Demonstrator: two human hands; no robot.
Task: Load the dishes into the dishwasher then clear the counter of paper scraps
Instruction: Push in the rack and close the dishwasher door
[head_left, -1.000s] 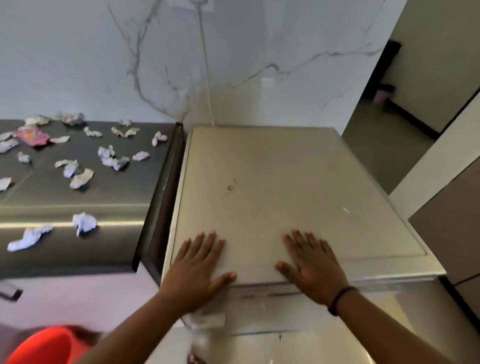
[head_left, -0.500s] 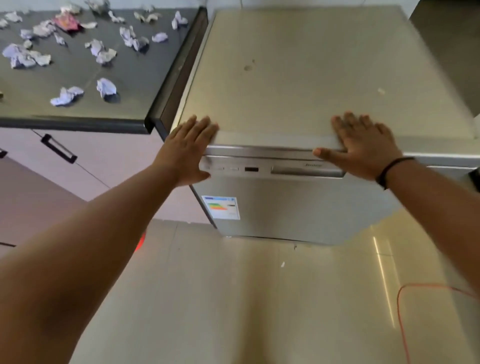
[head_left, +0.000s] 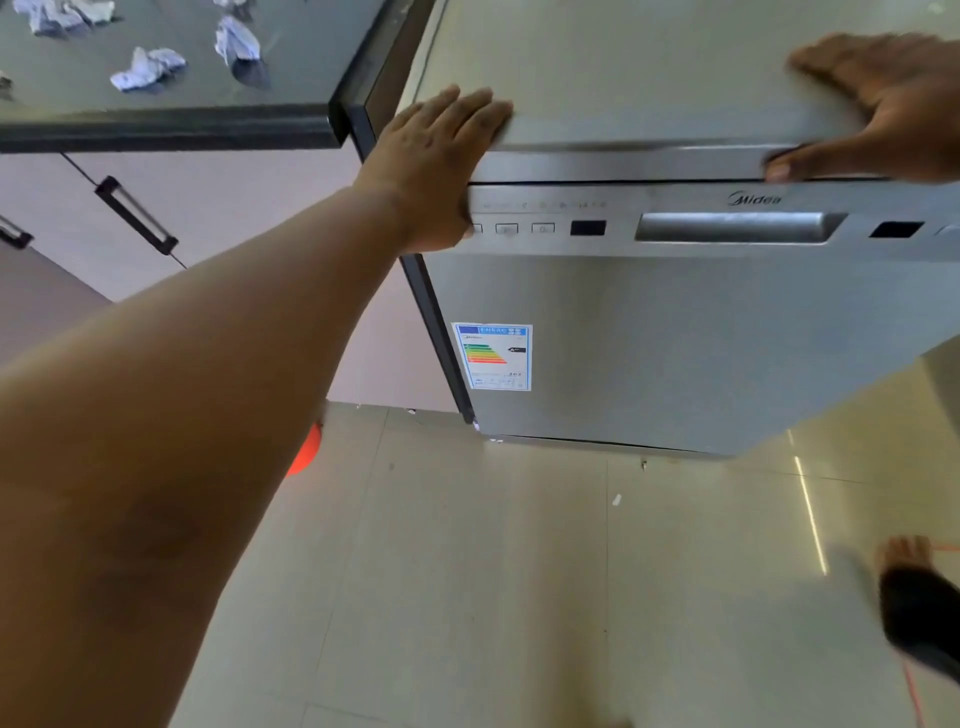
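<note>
While both hands press flat, fingers together, the left hand (head_left: 441, 156) and right hand (head_left: 883, 104) on the front edge of the dishwasher (head_left: 675, 332) top, its closed door could stall loading.

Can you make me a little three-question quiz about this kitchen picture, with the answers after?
1. True or false: the dishwasher door is shut.
2. Where does the left hand rest? A) on the dishwasher's top front corner B) on the cupboard handle C) on the floor
3. Fill in: the crumpled paper scraps lie on the dark ____.

Key
1. True: the door stands flat and closed, with the energy label facing out.
2. A. The right hand rests on the top edge too, thumb under the rim.
3. Counter.
</note>
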